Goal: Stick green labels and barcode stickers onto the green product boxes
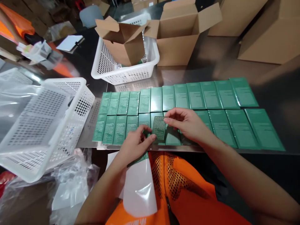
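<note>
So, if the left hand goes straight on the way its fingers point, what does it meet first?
Probably the small dark green label that the left hand already touches; beyond it, the right hand's fingers. Depth is unclear.

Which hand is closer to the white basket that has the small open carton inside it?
Right, narrowly. The right hand lies below the white basket and slightly to its right; the left hand lies lower still, nearer the table edge. Both pinch one green box, well apart from the basket.
</note>
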Tool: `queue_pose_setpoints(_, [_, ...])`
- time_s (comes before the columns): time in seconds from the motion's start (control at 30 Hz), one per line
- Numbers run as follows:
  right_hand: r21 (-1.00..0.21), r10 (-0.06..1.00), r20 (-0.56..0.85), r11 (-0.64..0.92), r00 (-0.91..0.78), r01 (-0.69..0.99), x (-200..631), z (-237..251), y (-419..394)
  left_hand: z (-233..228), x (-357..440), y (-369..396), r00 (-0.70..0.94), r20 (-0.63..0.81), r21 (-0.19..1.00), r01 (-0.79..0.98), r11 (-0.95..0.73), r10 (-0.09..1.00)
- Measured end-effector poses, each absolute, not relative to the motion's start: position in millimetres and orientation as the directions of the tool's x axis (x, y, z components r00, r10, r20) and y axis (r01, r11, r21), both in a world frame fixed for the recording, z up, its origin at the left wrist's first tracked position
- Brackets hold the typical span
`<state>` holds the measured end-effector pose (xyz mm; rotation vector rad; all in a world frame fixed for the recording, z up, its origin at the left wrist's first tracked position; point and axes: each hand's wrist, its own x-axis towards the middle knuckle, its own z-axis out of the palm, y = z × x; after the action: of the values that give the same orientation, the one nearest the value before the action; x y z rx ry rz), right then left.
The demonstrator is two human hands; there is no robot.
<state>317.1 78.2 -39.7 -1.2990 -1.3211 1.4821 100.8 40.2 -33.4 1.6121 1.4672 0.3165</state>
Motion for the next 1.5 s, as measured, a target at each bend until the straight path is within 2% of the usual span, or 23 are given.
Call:
queue_pose_setpoints(0.13, [-0.981, 0.959, -0.185, -0.168, -0.215, 0.097, 317, -38, 77, -35, 98, 40, 0.334, -0.340, 0.746, 0.666, 0.035, 0.879])
queue_pose_setpoints(0.33, [-0.901, 0.992, -0.019, 0.036, -0.123, 0.432, 309, -49, 74, -29, 102, 35, 0.302, -0.435, 0.676, 0.731, 0.087, 0.848])
queue_pose_setpoints(0.53, [-0.810, 0.993, 0.039, 0.099, -0.116, 0.578, 306, -56, 73, -29, 109, 37, 0.278, -0.449, 0.570, 0.821, 0.032, 0.849])
queue_pose_setpoints(0.9, [-0.747, 0.992, 0.045, 0.114, -0.121, 0.655, 301, -63, 72, -30, 114, 41, 0.252, -0.484, 0.496, 0.868, 0.026, 0.838])
queue_pose_setpoints(1.07, [-0.706, 0.989, 0.060, 0.138, -0.135, 0.695, 299, -64, 69, -29, 120, 46, 0.269, -0.465, 0.434, 0.900, -0.047, 0.843])
queue_pose_setpoints(1.23, [-0.765, 0.995, 0.095, 0.080, -0.011, 0.638, 300, -65, 70, -23, 115, 49, 0.279, -0.444, 0.370, 0.922, -0.109, 0.852])
queue_pose_setpoints(1.3, [-0.830, 0.999, 0.053, 0.046, -0.003, 0.555, 301, -62, 66, -19, 108, 49, 0.206, -0.381, 0.385, 0.922, -0.048, 0.902])
queue_pose_setpoints(1.4, [-0.946, 0.999, -0.010, 0.001, -0.034, 0.324, 298, -49, 49, -11, 97, 47, -0.022, -0.095, 0.449, 0.891, 0.063, 0.995])
queue_pose_setpoints(1.43, [-0.964, 0.998, -0.016, 0.002, -0.068, 0.267, 296, -43, 42, -9, 95, 47, -0.100, 0.010, 0.477, 0.875, 0.083, 0.995])
queue_pose_setpoints(1.5, [-0.966, 0.985, 0.004, 0.049, -0.173, 0.255, 288, -32, 30, -6, 93, 47, -0.200, 0.150, 0.525, 0.846, 0.093, 0.968])
